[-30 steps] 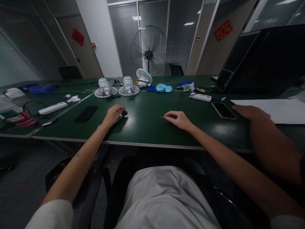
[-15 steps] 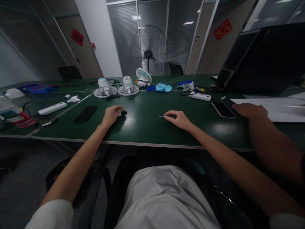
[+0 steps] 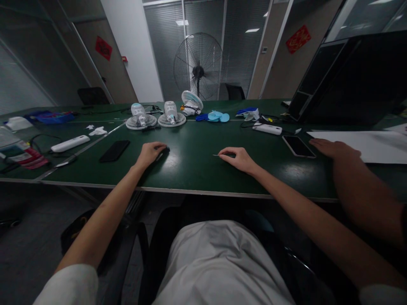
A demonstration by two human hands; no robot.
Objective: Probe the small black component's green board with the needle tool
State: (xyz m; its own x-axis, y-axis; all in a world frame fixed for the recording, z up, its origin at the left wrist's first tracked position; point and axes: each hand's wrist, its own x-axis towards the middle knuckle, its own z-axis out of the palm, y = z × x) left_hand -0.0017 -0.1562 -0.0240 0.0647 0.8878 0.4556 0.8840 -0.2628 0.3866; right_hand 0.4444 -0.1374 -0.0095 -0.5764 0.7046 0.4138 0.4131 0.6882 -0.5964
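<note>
My left hand (image 3: pixel 150 153) rests low over the green table with its fingertips pinched together on a small black object (image 3: pixel 168 149). Most of that object is hidden by the fingers, so its kind cannot be made out. To the right, my right hand (image 3: pixel 237 159) is closed around a thin, pale, rod-like piece (image 3: pixel 215 155), whose tip points left toward my other hand. The rest of the piece is covered by my fingers. A black phone (image 3: pixel 115 151) lies left of my left hand.
Small white fans (image 3: pixel 171 114) stand along the back, beside light-blue fan blades (image 3: pixel 218 116). White power strips (image 3: pixel 70 144) lie on both sides. At right are another phone (image 3: pixel 299 146), white sheets (image 3: pixel 381 146), another person's hand (image 3: pixel 335 148) and a large dark monitor (image 3: pixel 352 80).
My left hand has shifted slightly, and its fingers now cover more of the small black object. My right hand and the rod-like piece stay almost where they were.
</note>
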